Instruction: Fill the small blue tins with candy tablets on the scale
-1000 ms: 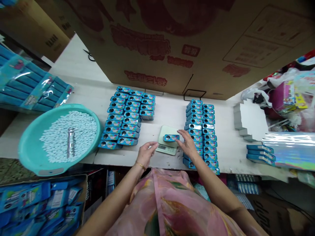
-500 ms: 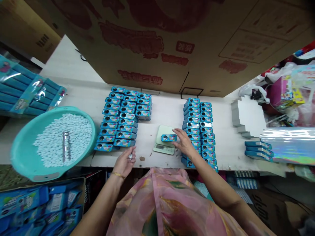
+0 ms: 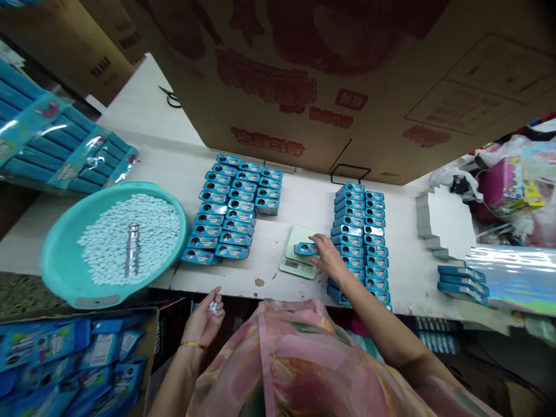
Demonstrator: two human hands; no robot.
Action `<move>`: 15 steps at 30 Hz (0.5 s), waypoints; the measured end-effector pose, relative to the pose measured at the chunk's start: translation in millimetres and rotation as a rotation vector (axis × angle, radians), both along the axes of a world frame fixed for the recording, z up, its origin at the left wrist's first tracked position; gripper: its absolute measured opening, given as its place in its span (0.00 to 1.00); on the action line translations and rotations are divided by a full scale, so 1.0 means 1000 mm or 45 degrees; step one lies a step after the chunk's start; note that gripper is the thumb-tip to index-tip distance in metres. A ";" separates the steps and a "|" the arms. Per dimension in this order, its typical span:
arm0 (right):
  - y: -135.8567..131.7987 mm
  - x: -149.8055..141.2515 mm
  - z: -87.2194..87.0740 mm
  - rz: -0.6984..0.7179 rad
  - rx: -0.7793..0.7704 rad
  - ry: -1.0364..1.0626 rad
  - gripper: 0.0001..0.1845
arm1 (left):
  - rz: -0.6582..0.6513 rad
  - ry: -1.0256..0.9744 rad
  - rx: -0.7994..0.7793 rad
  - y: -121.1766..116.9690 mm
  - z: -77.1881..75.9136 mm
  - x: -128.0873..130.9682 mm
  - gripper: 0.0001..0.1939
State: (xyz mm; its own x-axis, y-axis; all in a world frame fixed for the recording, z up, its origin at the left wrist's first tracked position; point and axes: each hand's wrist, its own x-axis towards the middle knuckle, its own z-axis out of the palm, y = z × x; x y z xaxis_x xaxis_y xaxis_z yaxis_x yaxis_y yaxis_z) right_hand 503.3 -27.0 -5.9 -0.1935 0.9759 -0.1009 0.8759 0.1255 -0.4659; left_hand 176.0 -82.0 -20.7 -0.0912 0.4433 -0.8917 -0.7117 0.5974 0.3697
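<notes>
My right hand grips the right end of a small blue printed tin, which is on or just over a pale green digital scale. Down by the table's front edge, my left hand is cupped, palm up, with its fingers curled round a few pale blue candies. Left of the scale stand rows of similar tins; more rows of tins stand close beside my right hand. A turquoise basin at the left holds a heap of candies with a shiny metal tube lying on them.
A large cardboard box looms over the table's back. Wrapped blue packs lie at the far left, above a carton of blue packaging. At the right are a white card stack, several flat blue boxes and silvery film.
My left hand has drawn back toward my body, away from the left rows, and turned to show the candies. My right hand has closed further over the tin's right end. The view has shifted slightly.
</notes>
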 end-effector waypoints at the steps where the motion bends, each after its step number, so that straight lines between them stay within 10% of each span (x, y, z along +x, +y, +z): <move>1: 0.002 -0.002 0.002 0.014 0.011 -0.023 0.23 | 0.019 -0.001 0.003 -0.002 0.000 -0.005 0.07; 11: 0.099 -0.106 -0.015 0.044 0.172 -0.115 0.21 | 0.096 0.017 0.042 -0.013 -0.001 -0.020 0.08; 15: 0.093 -0.086 -0.015 0.019 0.311 -0.119 0.21 | 0.019 -0.010 0.049 -0.009 0.002 -0.012 0.08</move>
State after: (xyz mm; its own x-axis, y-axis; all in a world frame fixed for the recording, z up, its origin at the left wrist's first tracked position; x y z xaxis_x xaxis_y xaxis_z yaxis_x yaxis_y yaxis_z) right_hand 417.5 66.3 -20.7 -0.2089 0.9706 0.1193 0.9110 0.2375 -0.3372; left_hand 164.0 -91.4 -18.6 -0.0907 0.4760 -0.8747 -0.7234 0.5722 0.3864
